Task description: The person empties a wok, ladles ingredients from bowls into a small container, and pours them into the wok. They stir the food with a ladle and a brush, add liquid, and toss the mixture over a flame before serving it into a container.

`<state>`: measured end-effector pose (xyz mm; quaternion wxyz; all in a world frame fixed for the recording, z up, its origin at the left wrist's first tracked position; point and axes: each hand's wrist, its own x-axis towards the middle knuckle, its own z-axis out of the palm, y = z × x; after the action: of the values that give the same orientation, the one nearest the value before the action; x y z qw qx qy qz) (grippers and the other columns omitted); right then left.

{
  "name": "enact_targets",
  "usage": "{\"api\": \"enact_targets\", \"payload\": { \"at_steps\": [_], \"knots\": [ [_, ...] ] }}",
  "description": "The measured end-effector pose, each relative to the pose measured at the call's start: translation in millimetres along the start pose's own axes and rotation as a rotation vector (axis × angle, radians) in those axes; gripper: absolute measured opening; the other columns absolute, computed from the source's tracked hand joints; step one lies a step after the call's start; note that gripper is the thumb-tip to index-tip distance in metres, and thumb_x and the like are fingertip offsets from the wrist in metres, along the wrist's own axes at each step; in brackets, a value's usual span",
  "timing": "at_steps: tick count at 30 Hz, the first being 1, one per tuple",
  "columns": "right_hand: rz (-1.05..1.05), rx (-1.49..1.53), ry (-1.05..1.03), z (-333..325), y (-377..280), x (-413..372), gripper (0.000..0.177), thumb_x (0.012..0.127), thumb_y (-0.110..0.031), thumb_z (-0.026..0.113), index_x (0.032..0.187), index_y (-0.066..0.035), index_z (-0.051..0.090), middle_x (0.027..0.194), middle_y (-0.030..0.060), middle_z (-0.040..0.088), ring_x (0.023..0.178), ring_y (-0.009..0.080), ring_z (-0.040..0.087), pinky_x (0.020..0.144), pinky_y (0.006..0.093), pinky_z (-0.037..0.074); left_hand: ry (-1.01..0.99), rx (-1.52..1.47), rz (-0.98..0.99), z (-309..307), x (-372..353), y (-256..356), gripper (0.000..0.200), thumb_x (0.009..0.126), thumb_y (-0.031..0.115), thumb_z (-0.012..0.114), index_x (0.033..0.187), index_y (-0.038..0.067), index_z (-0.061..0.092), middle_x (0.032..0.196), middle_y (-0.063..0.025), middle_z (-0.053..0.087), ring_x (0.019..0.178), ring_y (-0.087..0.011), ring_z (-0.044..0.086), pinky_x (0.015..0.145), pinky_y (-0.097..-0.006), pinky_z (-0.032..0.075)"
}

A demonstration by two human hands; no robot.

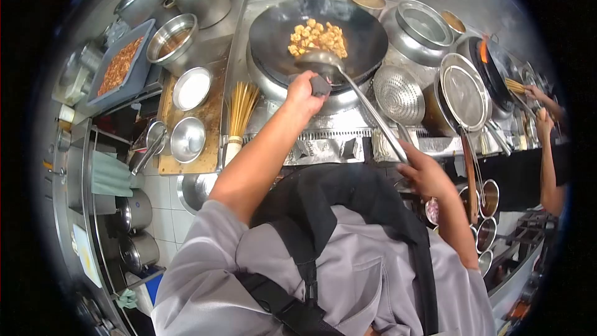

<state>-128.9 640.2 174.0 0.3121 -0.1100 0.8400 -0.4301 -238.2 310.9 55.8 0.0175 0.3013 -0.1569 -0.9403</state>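
Observation:
A black wok [273, 34] sits on the stove with browned, cubed food [317, 37] in it. My left hand [305, 94] is closed on a dark cloth [320, 85] at the wok's near edge. The wok's near handle is hidden there. In my right hand [426, 171] is the end of a long-handled metal ladle [373, 109]. The ladle's bowl is inside the wok, at the near side of the food. Right of the ladle handle lies a perforated strainer [400, 95].
A bamboo brush [241, 112] stands left of the wok. Metal bowls [188, 140] rest on a wooden board [166, 102]. A grey tub [127, 68] of food is farther left. Pots and a mesh strainer [463, 93] stand right. Another person's hands [542, 118] are at the far right.

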Motion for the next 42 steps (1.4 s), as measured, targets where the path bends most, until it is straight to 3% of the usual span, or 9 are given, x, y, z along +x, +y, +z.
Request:
{"api": "enact_targets", "payload": {
  "at_steps": [9,12,17,23,25,29,33,38,42],
  "knots": [
    [-0.075,-0.384,0.199,1.2,-11.1,117.4,0.057,0.092,-0.017,0.059,0.145,-0.01,0.041,0.069,0.0123,0.062,0.053,0.0196,0.059,0.053,0.0374,0.05,-0.078,0.15,0.061,-41.3,-37.9,-8.6,0.013,0.087,0.005,0.058,0.097,0.003,0.05,0.087,-0.0145,0.059,0.074,-0.0267,0.061,0.069,-0.0424,0.055],
    [-0.711,-0.591,0.541,18.6,39.5,136.8,0.061,0.09,-0.016,0.059,0.147,-0.007,0.04,0.07,0.0137,0.063,0.052,0.0191,0.059,0.051,0.0361,0.05,-0.1,0.2,0.049,-68.5,-114.4,-19.2,0.013,0.086,0.001,0.057,0.098,0.002,0.051,0.094,-0.0139,0.054,0.078,-0.0277,0.057,0.069,-0.0389,0.056],
    [-0.001,0.212,-0.03,-18.8,-28.8,3.6,0.062,0.087,-0.007,0.063,0.146,-0.009,0.044,0.065,0.0043,0.055,0.049,0.0113,0.052,0.045,0.0285,0.043,-0.061,0.095,-0.047,-23.7,-106.4,26.7,0.011,0.09,0.004,0.055,0.099,0.002,0.05,0.091,-0.0132,0.056,0.077,-0.0261,0.059,0.07,-0.0424,0.055],
    [0.017,0.009,0.073,20.5,-35.1,72.6,0.064,0.089,-0.006,0.063,0.149,-0.013,0.041,0.064,0.0002,0.051,0.049,0.0096,0.05,0.044,0.0274,0.042,-0.069,0.129,0.038,-39.9,-17.1,22.3,0.012,0.089,0.007,0.057,0.099,0.005,0.05,0.083,-0.0131,0.058,0.073,-0.0261,0.06,0.07,-0.0427,0.054],
    [-0.112,0.004,0.253,41.8,-26.9,100.8,0.065,0.089,-0.006,0.064,0.149,-0.015,0.041,0.065,0.0009,0.052,0.048,0.0094,0.049,0.044,0.0276,0.042,-0.231,0.195,-0.025,-78.3,-48.5,18.6,0.015,0.087,0.0,0.057,0.1,0.002,0.05,0.099,-0.0129,0.052,0.083,-0.0287,0.059,0.07,-0.0406,0.057],
    [-0.03,0.05,0.193,46.4,-52.5,35.3,0.068,0.088,-0.004,0.065,0.15,-0.016,0.04,0.068,0.0008,0.052,0.051,0.0077,0.049,0.043,0.0254,0.04,-0.065,0.182,-0.05,-74.9,-130.2,33.7,0.017,0.087,0.002,0.057,0.102,0.006,0.05,0.09,-0.0118,0.054,0.078,-0.0275,0.058,0.072,-0.041,0.055],
    [0.077,0.255,0.058,28.1,-49.1,-8.3,0.067,0.087,0.005,0.059,0.149,-0.013,0.042,0.071,0.0003,0.053,0.051,0.0065,0.047,0.042,0.0208,0.039,-0.106,0.093,-0.054,-23.9,-80.9,54.6,0.014,0.09,0.008,0.06,0.1,0.007,0.05,0.09,-0.0114,0.059,0.078,-0.0256,0.061,0.073,-0.0451,0.055],
    [0.031,-0.064,0.22,48.9,-53.4,70.6,0.065,0.087,-0.008,0.063,0.149,-0.017,0.043,0.067,0.0083,0.058,0.05,0.0143,0.053,0.048,0.0326,0.046,-0.108,0.203,0.005,-43.8,-21.1,38.9,0.012,0.09,0.007,0.059,0.099,0.007,0.051,0.088,-0.0111,0.059,0.076,-0.0256,0.062,0.071,-0.0451,0.055],
    [-0.116,-0.177,0.274,42.7,-38.5,85.2,0.065,0.087,-0.011,0.063,0.149,-0.017,0.042,0.066,0.0086,0.058,0.048,0.0158,0.054,0.048,0.0342,0.047,-0.12,0.246,-0.008,-67.9,-107.2,26.0,0.017,0.086,0.001,0.057,0.1,0.004,0.048,0.092,-0.0174,0.056,0.076,-0.0271,0.058,0.069,-0.0386,0.056]
  ]
}}
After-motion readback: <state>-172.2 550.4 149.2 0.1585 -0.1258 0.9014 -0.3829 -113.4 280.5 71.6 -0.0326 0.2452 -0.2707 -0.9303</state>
